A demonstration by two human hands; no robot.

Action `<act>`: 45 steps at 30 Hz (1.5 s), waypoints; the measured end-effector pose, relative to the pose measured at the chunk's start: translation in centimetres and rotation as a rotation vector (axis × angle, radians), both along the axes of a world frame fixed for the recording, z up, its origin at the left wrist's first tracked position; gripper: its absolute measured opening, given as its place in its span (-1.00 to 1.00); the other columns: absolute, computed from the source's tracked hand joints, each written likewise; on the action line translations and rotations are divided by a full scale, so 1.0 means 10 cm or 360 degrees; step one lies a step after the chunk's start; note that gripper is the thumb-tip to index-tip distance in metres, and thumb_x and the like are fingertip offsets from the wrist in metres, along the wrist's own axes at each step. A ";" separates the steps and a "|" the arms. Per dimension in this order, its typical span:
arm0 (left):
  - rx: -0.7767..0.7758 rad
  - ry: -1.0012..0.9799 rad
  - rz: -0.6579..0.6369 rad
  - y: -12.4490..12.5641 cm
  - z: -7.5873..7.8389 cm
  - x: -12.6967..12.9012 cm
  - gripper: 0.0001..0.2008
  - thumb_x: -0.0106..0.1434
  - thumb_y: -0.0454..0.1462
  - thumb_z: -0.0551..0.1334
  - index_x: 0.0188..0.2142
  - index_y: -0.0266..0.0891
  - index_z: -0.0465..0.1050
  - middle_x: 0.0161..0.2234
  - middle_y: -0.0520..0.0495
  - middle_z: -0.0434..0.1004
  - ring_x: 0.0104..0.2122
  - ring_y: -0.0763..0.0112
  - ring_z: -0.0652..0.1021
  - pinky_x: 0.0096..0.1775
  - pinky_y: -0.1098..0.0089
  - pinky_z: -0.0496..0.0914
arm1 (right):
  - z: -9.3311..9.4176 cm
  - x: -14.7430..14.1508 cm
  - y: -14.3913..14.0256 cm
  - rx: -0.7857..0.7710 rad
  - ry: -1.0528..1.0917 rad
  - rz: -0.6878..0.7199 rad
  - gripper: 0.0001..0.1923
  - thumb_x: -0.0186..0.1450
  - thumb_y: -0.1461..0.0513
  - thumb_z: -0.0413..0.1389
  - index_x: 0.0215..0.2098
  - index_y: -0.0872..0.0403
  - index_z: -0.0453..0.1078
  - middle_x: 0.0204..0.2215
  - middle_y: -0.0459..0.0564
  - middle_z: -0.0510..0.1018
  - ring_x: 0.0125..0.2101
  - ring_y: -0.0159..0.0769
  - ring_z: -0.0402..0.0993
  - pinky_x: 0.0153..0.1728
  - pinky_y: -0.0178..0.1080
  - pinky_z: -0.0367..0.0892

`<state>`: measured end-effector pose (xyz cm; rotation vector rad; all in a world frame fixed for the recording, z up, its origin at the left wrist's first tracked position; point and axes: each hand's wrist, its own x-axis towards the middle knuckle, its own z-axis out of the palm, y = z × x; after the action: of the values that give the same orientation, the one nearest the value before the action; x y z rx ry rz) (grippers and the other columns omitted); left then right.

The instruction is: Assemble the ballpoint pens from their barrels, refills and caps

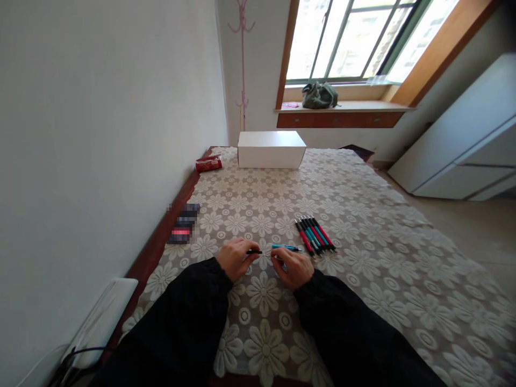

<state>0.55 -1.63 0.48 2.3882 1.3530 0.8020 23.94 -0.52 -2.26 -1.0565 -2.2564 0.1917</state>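
My left hand [237,258] is closed in a pinch on a short black pen part [254,251], its end pointing right. A thin, shiny, rod-like piece [266,255] lies between my two hands, and my right hand [293,267] pinches its right end. Whether the rod enters the black part is too small to tell. Just beyond my right fingers lies a teal pen barrel [284,247] with a dark end. To its right, several red, teal and black pens [315,235] are lined up side by side, slanted, light tips pointing away from me.
A floral cloth [264,293] covers the table. A white box [271,156] stands at the far end, with a red packet [208,163] to its left. A blurred dark item [184,223] lies by the left edge. A white device with cables [100,317] sits against the wall.
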 end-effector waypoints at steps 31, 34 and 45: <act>0.0001 -0.0020 -0.0271 -0.01 -0.04 0.03 -0.84 0.41 -0.20 0.24 -0.08 -0.14 0.55 -0.16 -0.01 0.68 -0.17 0.30 0.59 -0.05 0.29 0.44 | 0.02 -0.02 -0.02 0.0034 0.0038 0.0155 -0.87 0.42 0.24 0.03 -0.24 0.04 0.42 -0.44 -0.05 0.58 -0.45 -0.35 0.51 -0.39 -0.33 0.31; -0.0021 -0.0004 -0.0258 -0.02 -0.04 0.03 -0.82 0.41 -0.17 0.25 -0.07 -0.15 0.54 -0.16 -0.02 0.68 -0.18 0.30 0.59 -0.05 0.29 0.45 | 0.01 -0.02 -0.01 0.0051 0.0053 0.0215 -0.88 0.41 0.27 0.01 -0.19 0.04 0.40 -0.40 -0.02 0.59 -0.38 -0.30 0.53 -0.35 -0.31 0.36; -0.0013 0.0009 -0.0246 -0.02 -0.03 0.05 -0.79 0.43 -0.13 0.21 -0.13 -0.16 0.56 -0.18 -0.03 0.68 -0.23 0.32 0.59 -0.10 0.31 0.46 | -0.01 -0.02 0.02 0.0081 0.0124 0.0265 -0.87 0.47 0.24 -0.01 -0.16 0.03 0.38 -0.36 0.00 0.58 -0.35 -0.27 0.52 -0.29 -0.25 0.41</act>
<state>1.04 -1.82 0.17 2.4538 1.1543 0.7465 23.75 -0.36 -2.32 -0.8208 -2.2667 0.2392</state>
